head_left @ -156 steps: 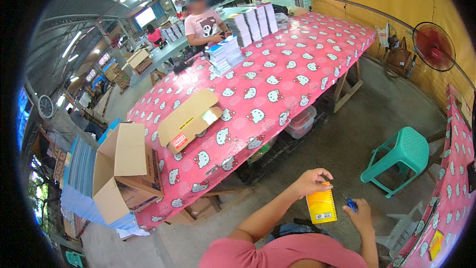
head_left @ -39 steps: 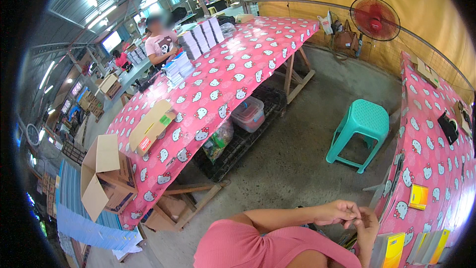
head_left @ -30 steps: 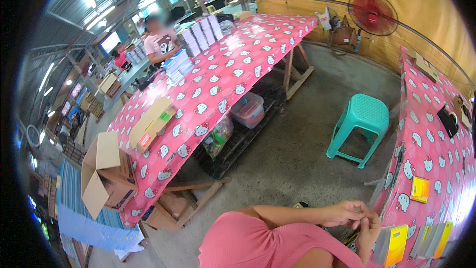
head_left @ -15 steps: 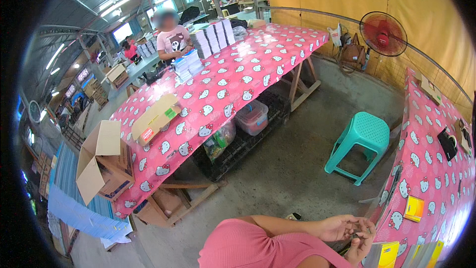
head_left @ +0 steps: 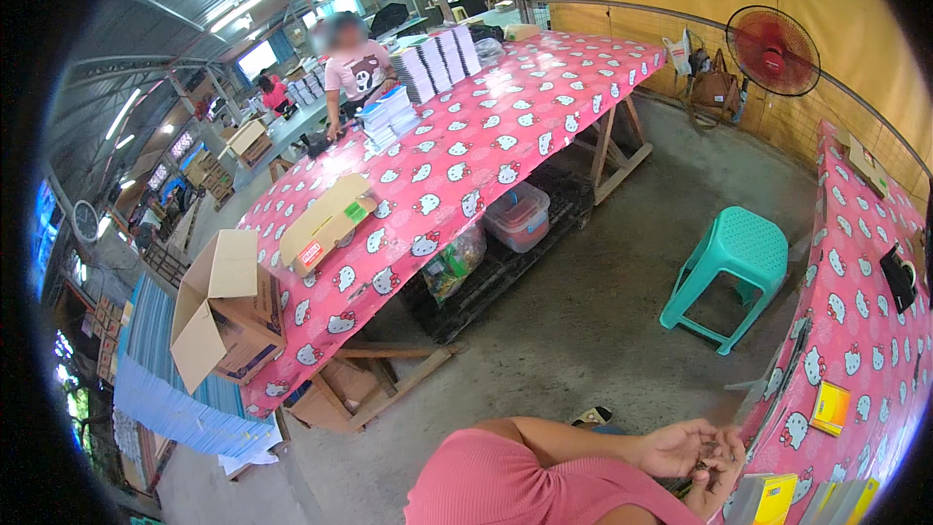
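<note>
At the lower right my two hands meet beside the edge of the pink patterned table. My left hand (head_left: 675,447) has its palm partly turned up and its fingers curled toward the other hand. My right hand (head_left: 721,476) is bent inward with its fingers against the left. Something small and dark shows between the fingers, too small to name. Close by on the right-hand table (head_left: 821,331) are a yellow-covered booklet (head_left: 830,408) and a stack of yellow-covered booklets (head_left: 775,499). Another yellow-edged stack (head_left: 847,503) sits to its right.
A green plastic stool (head_left: 734,253) stands on the floor ahead. The long pink table (head_left: 457,165) carries an open cardboard box (head_left: 228,316), a flattened carton (head_left: 326,224) and book stacks (head_left: 437,63). A person (head_left: 358,73) stands behind it. A fan (head_left: 773,51) is at the far right.
The view has shifted, so the scene sits slightly further right. My hands stay together in much the same pose. The person behind the table has lowered an arm toward the tabletop.
</note>
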A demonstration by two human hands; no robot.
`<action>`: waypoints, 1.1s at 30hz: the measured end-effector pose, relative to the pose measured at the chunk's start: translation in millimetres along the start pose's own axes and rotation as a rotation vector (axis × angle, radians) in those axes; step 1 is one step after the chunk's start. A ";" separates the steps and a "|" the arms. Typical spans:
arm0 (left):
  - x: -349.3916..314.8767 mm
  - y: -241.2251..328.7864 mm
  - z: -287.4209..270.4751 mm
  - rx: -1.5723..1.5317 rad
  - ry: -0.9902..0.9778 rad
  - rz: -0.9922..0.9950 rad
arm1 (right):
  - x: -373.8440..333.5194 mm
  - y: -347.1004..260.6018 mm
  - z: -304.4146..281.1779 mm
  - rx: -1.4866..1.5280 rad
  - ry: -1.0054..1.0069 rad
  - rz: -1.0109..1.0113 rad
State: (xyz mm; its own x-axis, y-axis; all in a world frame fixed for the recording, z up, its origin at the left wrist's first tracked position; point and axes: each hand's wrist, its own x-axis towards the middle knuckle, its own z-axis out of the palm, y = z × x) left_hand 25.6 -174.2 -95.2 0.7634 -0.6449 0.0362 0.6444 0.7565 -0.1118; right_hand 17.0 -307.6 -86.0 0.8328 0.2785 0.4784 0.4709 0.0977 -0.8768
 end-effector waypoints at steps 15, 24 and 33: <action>-21.4 25.5 17.5 0.355 0.172 0.197 | 9.1 -7.6 19.4 -0.113 -0.099 -0.040; -100.1 152.3 134.4 1.069 0.438 1.090 | 16.9 -21.1 10.4 -0.215 -0.094 0.045; -78.4 71.1 9.5 0.950 0.641 0.427 | 5.3 -13.4 12.5 -0.228 -0.131 0.087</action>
State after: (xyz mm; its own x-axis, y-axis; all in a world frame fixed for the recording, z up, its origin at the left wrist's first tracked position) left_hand 12.0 -68.8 -96.5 0.9343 -0.0590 -0.3515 0.3284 0.5257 0.7848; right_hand 11.4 -295.5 -72.3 0.8352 0.3992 0.3782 0.4649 -0.1453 -0.8733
